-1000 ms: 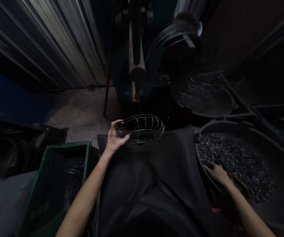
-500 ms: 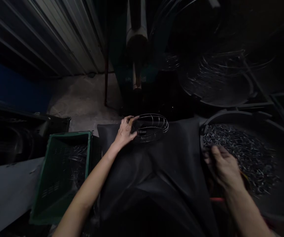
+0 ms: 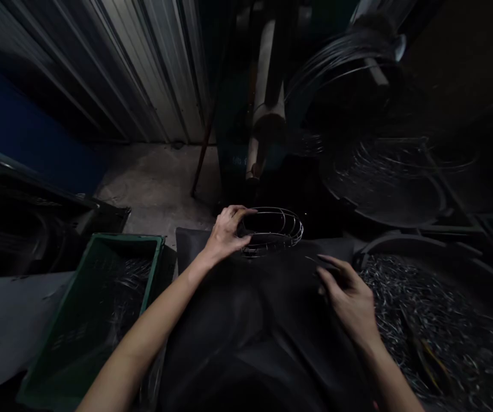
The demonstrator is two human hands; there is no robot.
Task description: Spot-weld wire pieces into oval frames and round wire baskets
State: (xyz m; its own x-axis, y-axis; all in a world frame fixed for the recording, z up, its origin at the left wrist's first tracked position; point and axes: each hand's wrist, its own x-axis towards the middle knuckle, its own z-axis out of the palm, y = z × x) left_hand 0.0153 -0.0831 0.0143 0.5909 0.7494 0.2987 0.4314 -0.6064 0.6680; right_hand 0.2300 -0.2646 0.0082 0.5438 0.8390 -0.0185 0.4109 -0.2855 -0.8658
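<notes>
A round wire cage [image 3: 291,229] of thin shiny rings and cross wires stands at the far edge of a dark cloth [image 3: 255,297] over my lap. My left hand [image 3: 228,232] grips its left side, thumb below and fingers above. To the right, apart from the cage, my right hand [image 3: 352,294] pinches a short thin piece of wire [image 3: 310,258], whose tip points left toward the cage. Small bent wire pieces [image 3: 439,320] fill a big dark tub beside that hand. Pliers with yellow on the handles [image 3: 433,360] lie on the pieces.
A green plastic crate [image 3: 156,269] with wire pieces inside stands at left. Ahead, a pale cylindrical bar [image 3: 267,91] juts from a dark machine. Wire coils [image 3: 353,51] hang at upper right, above another round tub [image 3: 401,212]. A corrugated metal wall [image 3: 143,68] rises at upper left.
My right hand has moved left from the tub, a short wire now showing in its fingers. My left hand still grips the cage. The whole view has shifted somewhat.
</notes>
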